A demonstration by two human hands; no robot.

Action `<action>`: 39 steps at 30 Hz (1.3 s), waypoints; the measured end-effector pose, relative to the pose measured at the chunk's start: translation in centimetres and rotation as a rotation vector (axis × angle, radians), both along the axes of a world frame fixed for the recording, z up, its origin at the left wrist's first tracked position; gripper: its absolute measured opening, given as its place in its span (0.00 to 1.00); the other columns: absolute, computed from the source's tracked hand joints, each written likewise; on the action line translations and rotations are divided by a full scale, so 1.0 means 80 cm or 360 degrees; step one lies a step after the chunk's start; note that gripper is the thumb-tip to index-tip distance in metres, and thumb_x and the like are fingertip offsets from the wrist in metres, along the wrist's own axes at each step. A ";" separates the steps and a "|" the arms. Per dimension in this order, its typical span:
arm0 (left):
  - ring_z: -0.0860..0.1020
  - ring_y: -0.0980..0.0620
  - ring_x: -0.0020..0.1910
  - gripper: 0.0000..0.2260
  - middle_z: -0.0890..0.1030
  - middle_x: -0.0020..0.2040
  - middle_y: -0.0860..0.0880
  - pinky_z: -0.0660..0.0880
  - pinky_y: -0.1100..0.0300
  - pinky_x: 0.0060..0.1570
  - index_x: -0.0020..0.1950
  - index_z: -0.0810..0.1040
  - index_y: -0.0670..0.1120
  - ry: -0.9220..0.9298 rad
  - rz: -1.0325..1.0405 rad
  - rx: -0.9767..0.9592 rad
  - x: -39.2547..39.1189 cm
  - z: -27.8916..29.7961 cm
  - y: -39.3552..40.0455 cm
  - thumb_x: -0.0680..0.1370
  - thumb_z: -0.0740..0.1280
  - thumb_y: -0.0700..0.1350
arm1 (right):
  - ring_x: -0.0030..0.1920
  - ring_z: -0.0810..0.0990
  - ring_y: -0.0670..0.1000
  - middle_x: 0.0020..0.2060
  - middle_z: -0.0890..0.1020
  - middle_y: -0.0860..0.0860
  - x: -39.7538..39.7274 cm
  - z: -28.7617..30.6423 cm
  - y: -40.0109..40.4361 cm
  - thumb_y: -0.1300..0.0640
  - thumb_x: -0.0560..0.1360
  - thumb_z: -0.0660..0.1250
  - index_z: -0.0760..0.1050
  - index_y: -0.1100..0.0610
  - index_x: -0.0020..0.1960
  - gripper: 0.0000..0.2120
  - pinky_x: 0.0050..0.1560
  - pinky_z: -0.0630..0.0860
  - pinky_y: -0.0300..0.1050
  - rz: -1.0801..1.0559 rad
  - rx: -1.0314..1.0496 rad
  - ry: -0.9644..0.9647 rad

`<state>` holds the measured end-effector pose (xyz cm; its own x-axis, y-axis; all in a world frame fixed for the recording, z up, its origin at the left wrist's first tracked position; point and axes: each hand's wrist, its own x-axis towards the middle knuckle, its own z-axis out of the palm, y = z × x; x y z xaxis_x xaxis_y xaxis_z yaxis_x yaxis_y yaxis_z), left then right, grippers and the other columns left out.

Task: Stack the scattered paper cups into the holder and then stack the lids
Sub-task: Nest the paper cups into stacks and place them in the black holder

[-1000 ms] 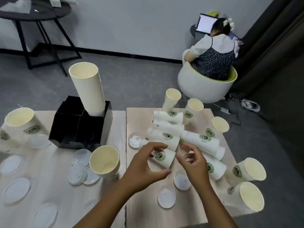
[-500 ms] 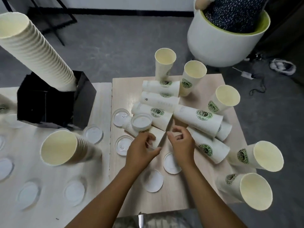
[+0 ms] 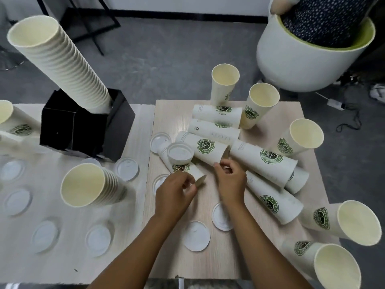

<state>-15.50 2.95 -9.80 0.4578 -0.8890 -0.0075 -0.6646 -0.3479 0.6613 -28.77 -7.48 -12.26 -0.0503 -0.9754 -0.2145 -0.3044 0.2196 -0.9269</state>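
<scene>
Several logo paper cups [image 3: 210, 148] lie in a heap on the right table [image 3: 173, 122], with upright cups [image 3: 225, 84] around them. My left hand [image 3: 177, 191] pinches the mouth rim of the nearest lying cup [image 3: 187, 168], which has a white lid [image 3: 180, 151] resting on it. My right hand [image 3: 231, 181] has its fingers curled at the open mouth of the lying cup beside it. The black holder [image 3: 83, 130] on the left table carries a tall leaning stack of cups [image 3: 62, 65]. A short stack [image 3: 89, 184] stands in front of it.
White lids lie scattered on both tables, among them a lid [image 3: 195, 235] and another lid [image 3: 221, 215] under my forearms. Upright cups [image 3: 354, 222] crowd the right table's near corner. A person sits in a white tub chair [image 3: 302, 65] beyond the table.
My view has tipped down and closer to the tables. Both hands have gone forward from above the heap to the mouths of two lying cups.
</scene>
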 end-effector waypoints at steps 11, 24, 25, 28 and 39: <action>0.79 0.54 0.36 0.07 0.80 0.37 0.55 0.80 0.51 0.35 0.43 0.83 0.50 -0.0072 -0.0034 -0.0191 0.062 0.051 0.041 0.70 0.76 0.40 | 0.39 0.76 0.41 0.39 0.82 0.42 -0.004 0.088 0.058 0.66 0.72 0.77 0.82 0.53 0.43 0.09 0.42 0.68 0.30 0.0166 -0.0589 0.0245; 0.79 0.56 0.36 0.12 0.80 0.34 0.59 0.74 0.71 0.35 0.39 0.86 0.51 -0.0050 0.0083 -0.0749 0.159 0.269 0.116 0.68 0.80 0.34 | 0.46 0.78 0.54 0.41 0.84 0.46 0.050 0.287 0.092 0.66 0.69 0.81 0.85 0.56 0.43 0.08 0.49 0.71 0.33 0.0572 -0.1524 0.0359; 0.80 0.55 0.36 0.12 0.80 0.34 0.57 0.74 0.72 0.36 0.39 0.86 0.52 -0.0049 0.0119 -0.0793 0.169 0.287 0.124 0.68 0.80 0.34 | 0.46 0.77 0.54 0.42 0.84 0.47 0.059 0.302 0.096 0.65 0.69 0.81 0.85 0.57 0.43 0.08 0.49 0.71 0.32 0.0603 -0.1573 0.0356; 0.80 0.54 0.36 0.10 0.82 0.34 0.56 0.73 0.72 0.37 0.40 0.87 0.53 -0.0016 0.0220 -0.0907 0.199 0.331 0.152 0.68 0.79 0.37 | 0.46 0.77 0.53 0.42 0.85 0.49 0.086 0.344 0.110 0.61 0.71 0.78 0.86 0.58 0.44 0.03 0.51 0.71 0.32 0.0706 -0.1705 0.0267; 0.78 0.60 0.28 0.09 0.82 0.30 0.54 0.80 0.64 0.32 0.37 0.87 0.53 0.0492 0.0472 -0.0684 0.266 0.318 0.183 0.70 0.79 0.39 | 0.49 0.76 0.52 0.43 0.84 0.49 0.136 0.377 0.156 0.52 0.74 0.72 0.86 0.58 0.46 0.09 0.51 0.70 0.31 0.0783 -0.1766 0.0259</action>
<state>5.77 17.59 15.63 0.7203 -0.6769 0.1516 -0.3348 -0.1478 0.9306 -17.89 4.97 17.86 0.4265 -0.5477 0.7198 -0.2616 -0.8365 -0.4815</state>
